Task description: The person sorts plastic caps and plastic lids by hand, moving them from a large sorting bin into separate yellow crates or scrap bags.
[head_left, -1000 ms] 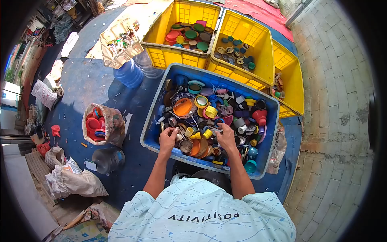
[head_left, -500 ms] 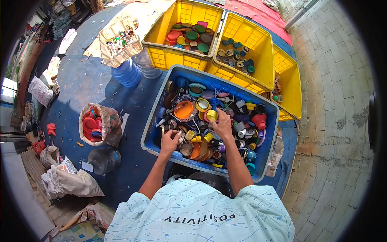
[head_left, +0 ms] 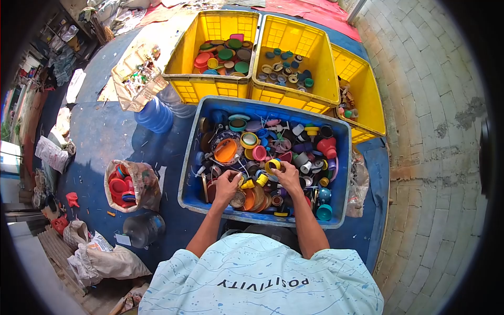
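Right hand (head_left: 287,176) pinches a yellow ring cap (head_left: 271,166) just above the pile. Left hand (head_left: 227,185) is curled on a small yellow cap (head_left: 242,181), fingers closed around it. Both work inside the blue crate (head_left: 190,173) full of mixed plastic caps. Behind it stand three yellow crates (head_left: 195,86) with sorted caps. To the left: sack of red lids (head_left: 125,185) and blue water jugs (head_left: 155,114) on the floor.

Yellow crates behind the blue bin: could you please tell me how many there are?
3. Left yellow crate behind the blue bin's far-left corner; middle yellow crate beside it; right yellow crate along the bin's right, partly hidden.
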The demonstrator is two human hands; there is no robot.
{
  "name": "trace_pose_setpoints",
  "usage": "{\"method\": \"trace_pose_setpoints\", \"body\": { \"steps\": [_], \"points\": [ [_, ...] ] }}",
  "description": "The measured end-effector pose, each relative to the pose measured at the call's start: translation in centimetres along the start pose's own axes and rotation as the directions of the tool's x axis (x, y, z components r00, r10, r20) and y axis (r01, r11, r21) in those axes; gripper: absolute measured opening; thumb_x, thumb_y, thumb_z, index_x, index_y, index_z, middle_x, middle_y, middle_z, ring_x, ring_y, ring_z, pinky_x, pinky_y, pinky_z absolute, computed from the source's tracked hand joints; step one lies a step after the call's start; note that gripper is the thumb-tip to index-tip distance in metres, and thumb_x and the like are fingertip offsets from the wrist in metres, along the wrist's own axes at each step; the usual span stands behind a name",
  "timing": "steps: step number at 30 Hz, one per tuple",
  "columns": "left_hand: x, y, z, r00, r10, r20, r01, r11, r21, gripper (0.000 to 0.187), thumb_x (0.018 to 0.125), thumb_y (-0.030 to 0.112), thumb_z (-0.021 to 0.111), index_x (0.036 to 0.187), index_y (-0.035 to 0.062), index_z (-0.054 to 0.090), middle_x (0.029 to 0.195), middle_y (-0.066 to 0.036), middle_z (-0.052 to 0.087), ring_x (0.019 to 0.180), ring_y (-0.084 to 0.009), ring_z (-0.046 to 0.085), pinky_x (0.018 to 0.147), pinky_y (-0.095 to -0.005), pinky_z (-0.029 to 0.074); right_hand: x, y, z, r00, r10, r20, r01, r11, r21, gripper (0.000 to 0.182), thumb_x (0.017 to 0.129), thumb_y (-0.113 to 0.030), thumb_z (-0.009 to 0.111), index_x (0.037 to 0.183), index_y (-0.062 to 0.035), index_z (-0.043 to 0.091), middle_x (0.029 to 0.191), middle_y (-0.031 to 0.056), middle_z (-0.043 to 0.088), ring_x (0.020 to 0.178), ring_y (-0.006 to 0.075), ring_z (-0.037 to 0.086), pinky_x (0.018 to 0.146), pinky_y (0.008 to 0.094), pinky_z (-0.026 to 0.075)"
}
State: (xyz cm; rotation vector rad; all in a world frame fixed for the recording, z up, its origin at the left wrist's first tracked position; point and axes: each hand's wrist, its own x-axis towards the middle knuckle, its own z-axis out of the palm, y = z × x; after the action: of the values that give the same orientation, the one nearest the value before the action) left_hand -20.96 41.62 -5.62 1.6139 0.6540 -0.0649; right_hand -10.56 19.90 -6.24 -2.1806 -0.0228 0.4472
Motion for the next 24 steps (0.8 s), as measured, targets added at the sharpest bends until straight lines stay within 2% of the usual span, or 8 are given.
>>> {"method": "trace_pose_setpoints", "body": {
  "steps": [2,5,6,11,12,16,19,24],
  "points": [
    [0.6,0.2,0.8,1.0,0.031,0.002,-0.031,0.999,0.032,0.025,0.088,0.022,0.065,0.093,-0.0025,0.066,0.076,-0.005,0.066,0.069,-0.0104,0.058,0.066,-0.0268,0.047,-1.3,0.2,-1.2,0.998,0.064,0.025,-0.064,0.998,0.018,0.041,0.079,-0.023,0.072,0.111,0.001,0.064,0.093,0.0139,0.07,0.085,0.0209,0.068,0.077,0.0321,0.052],
    [2.2,1.1,1.5,0.997,0.082,-0.002,-0.082,0.991,0.108,0.022,0.089,0.02,0.065,0.095,-0.0014,0.066,0.079,-0.003,0.065,0.069,-0.0081,0.058,0.063,-0.0238,0.046,-3.1,1.1,-2.2,0.985,0.169,0.036,-0.17,0.922,0.349,0.038,0.081,-0.02,0.072,0.11,0.002,0.064,0.092,0.0095,0.07,0.083,0.0139,0.065,0.074,0.0275,0.05],
    [3.0,1.5,1.9,0.993,0.114,-0.027,-0.108,0.983,0.15,0.023,0.088,0.02,0.065,0.094,-0.0017,0.066,0.079,-0.004,0.066,0.07,-0.0086,0.058,0.064,-0.0245,0.047,-3.6,1.0,-2.7,0.984,0.176,0.034,-0.175,0.9,0.399,0.038,0.085,-0.02,0.07,0.114,0.0027,0.061,0.09,0.0026,0.066,0.076,0.0076,0.059,0.067,0.0209,0.046],
    [6.7,1.9,3.4,0.962,0.268,-0.041,-0.238,0.907,0.349,0.024,0.084,0.02,0.068,0.092,-0.0023,0.066,0.081,-0.011,0.07,0.075,-0.0154,0.066,0.07,-0.0288,0.05,-6.3,1.4,-4.3,0.953,0.301,0.039,-0.27,0.782,0.562,0.037,0.084,-0.021,0.071,0.114,-0.0006,0.061,0.083,-0.0022,0.062,0.072,0.0038,0.054,0.062,0.0193,0.043],
    [6.7,2.8,3.8,0.974,0.226,-0.027,-0.208,0.932,0.295,0.023,0.083,0.02,0.068,0.09,-0.0025,0.066,0.083,-0.014,0.07,0.078,-0.0207,0.068,0.073,-0.0315,0.051,-6.7,1.6,-4.5,0.952,0.304,0.032,-0.263,0.763,0.59,0.036,0.084,-0.021,0.071,0.113,-0.0009,0.061,0.083,-0.0027,0.062,0.072,0.0032,0.054,0.061,0.019,0.042],
    [8.4,2.9,4.8,0.94,0.338,-0.052,-0.293,0.874,0.387,0.022,0.08,0.017,0.067,0.089,-0.0027,0.064,0.087,-0.019,0.067,0.083,-0.0329,0.065,0.077,-0.0398,0.049,-7.8,2.1,-4.7,0.947,0.321,0.004,-0.245,0.713,0.657,0.035,0.084,-0.021,0.072,0.111,-0.0019,0.062,0.083,-0.0033,0.062,0.072,0.0031,0.054,0.062,0.0185,0.043],
    [10.2,2.8,4.9,0.876,0.481,-0.047,-0.384,0.752,0.535,0.02,0.079,0.014,0.066,0.09,-0.002,0.064,0.087,-0.019,0.067,0.085,-0.0345,0.063,0.079,-0.0412,0.048,-8.2,2.3,-5.0,0.942,0.334,-0.012,-0.24,0.702,0.671,0.035,0.084,-0.022,0.071,0.112,-0.0018,0.062,0.084,-0.0026,0.063,0.073,0.0036,0.056,0.063,0.019,0.044],
    [11.2,4.2,5.0,0.844,0.526,0.104,-0.475,0.642,0.602,0.022,0.079,0.013,0.067,0.094,-0.003,0.066,0.088,-0.019,0.069,0.084,-0.032,0.067,0.078,-0.0386,0.051,-8.9,2.4,-5.6,0.937,0.349,0.034,-0.254,0.609,0.751,0.038,0.085,-0.024,0.07,0.115,-0.001,0.06,0.09,-0.0004,0.065,0.077,0.0055,0.059,0.066,0.0196,0.046]
  ]
}}
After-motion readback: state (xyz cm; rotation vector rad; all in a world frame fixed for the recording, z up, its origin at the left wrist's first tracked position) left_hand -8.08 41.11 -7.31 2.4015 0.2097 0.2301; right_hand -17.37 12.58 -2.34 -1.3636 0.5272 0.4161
